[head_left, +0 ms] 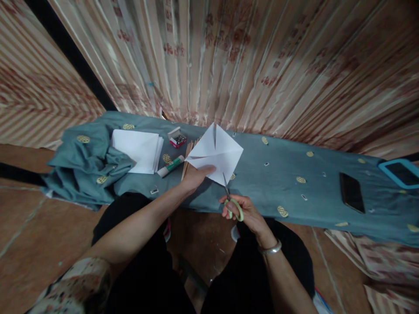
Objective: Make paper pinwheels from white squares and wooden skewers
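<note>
As the left hand [195,176] pinches the slit paper [229,153] above the tabletop [278,168], the right hand [248,211] grips scissors [228,194] at its near corner; probably light, floppy and easily torn, it is best held away from the slits.

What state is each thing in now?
White sheet: slit at two corners, held in left hand
Scissors: held in right hand, blades at sheet's near corner
Small box: open
Glue stick: lying on its side
Paper stack: edges uneven
Wooden sticks: partly hidden
Phone: lying flat
Blue-framed tablet: screen dark
</note>
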{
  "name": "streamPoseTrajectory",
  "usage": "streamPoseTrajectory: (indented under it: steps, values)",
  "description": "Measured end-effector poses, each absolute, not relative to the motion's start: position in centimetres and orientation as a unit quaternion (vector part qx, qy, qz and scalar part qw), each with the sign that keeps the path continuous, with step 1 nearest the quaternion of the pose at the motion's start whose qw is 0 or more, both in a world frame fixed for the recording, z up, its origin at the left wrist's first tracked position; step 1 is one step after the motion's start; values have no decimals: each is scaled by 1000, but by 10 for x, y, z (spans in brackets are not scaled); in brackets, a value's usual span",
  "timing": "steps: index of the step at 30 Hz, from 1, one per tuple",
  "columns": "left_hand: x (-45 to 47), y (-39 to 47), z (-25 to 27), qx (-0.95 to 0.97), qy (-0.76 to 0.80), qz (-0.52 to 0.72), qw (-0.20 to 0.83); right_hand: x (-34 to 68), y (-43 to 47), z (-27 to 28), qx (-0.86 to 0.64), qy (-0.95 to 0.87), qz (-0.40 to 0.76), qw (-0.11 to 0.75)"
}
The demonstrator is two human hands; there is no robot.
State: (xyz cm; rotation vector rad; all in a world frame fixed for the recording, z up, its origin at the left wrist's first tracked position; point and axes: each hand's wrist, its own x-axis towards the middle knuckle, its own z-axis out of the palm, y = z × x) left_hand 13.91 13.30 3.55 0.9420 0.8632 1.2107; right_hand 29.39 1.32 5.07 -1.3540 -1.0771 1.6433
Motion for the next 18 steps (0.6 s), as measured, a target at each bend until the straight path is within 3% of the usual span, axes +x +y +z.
streamPoseTrajectory:
  steps: [18]
  values:
    - [140, 133, 38, 394, 394, 527, 641, 291, 14, 49, -540, -393, 644, 373]
